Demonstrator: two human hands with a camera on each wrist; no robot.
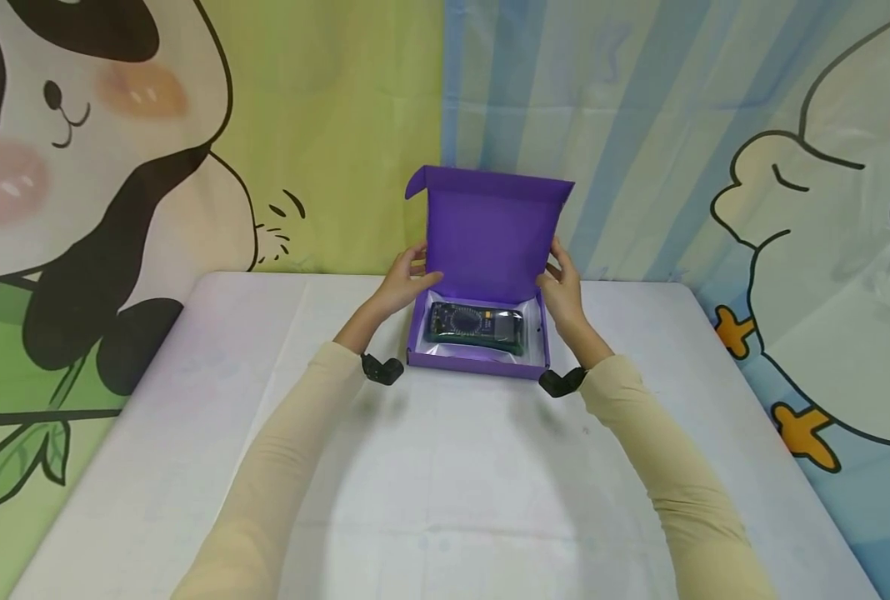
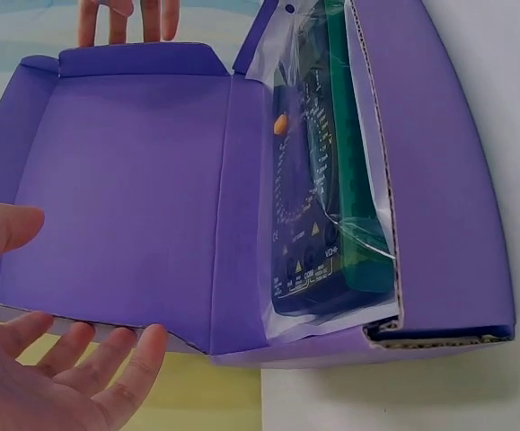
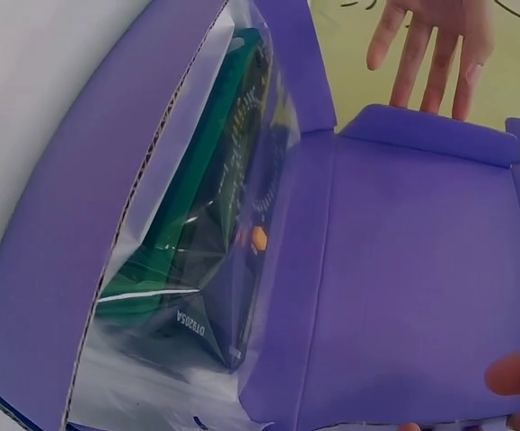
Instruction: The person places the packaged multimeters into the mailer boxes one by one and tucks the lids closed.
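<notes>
**Purple cardboard box [image 1: 482, 367] lying open on a white-covered table [image 1: 445, 483]**

The box is sitting near the table's far edge, showing plain purple walls with brown corrugated cut edges. Its squarish purple lid [image 1: 493, 237] is standing raised at the back, side flaps [image 3: 430, 135] jutting out. Inside, a dark, oblong multimeter [image 1: 478, 325] with green sides, pale dial markings and a small orange spot is lying in a crinkled clear plastic bag [image 3: 152, 386]; its lettering is reading "DT9205A". The left hand [image 1: 402, 287] is touching the lid's left edge with loosely extended fingers, unclenched; the right hand [image 1: 563, 292] is doing likewise at the right edge.
</notes>
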